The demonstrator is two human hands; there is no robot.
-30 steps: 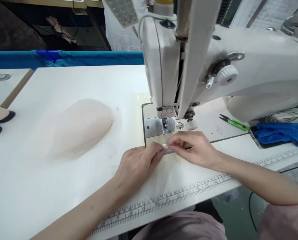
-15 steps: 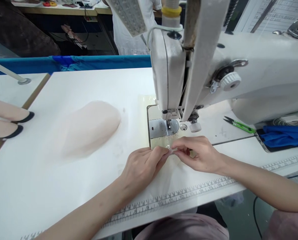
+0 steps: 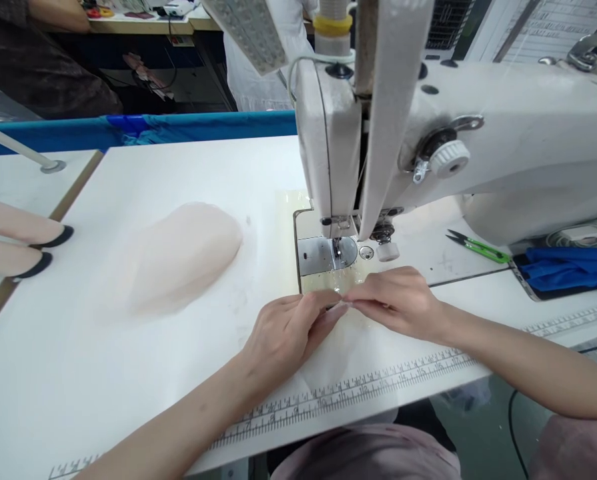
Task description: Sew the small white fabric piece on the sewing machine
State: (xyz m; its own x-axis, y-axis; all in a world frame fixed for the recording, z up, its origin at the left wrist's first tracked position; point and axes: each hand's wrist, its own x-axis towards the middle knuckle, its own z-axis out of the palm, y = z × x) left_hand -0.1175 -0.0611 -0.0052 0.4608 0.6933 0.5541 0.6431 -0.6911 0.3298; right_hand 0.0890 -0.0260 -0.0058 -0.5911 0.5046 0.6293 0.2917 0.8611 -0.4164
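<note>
My left hand (image 3: 285, 330) and my right hand (image 3: 395, 301) meet fingertip to fingertip on the white table (image 3: 128, 373), just in front of the sewing machine's needle plate (image 3: 323, 253). Together they pinch the edge of a thin, sheer pale fabric piece (image 3: 335, 350) that lies flat under my hands and reaches toward the printed ruler strip (image 3: 378, 380). The needle and presser foot (image 3: 337, 245) stand a little beyond my fingers. The white sewing machine (image 3: 478, 160) fills the upper right.
A pile of sheer pinkish fabric (image 3: 178, 257) lies to the left. Green thread snips (image 3: 475, 247) and a blue cloth (image 3: 568, 273) sit at the right under the machine arm. Two pale pieces with black tips (image 3: 33, 250) lie at the far left. A blue bin edge (image 3: 178, 127) runs behind.
My fingertips have lowered and flattened against the fabric edge in front of the needle plate. The view shifted slightly; both hands stay in the same spot.
</note>
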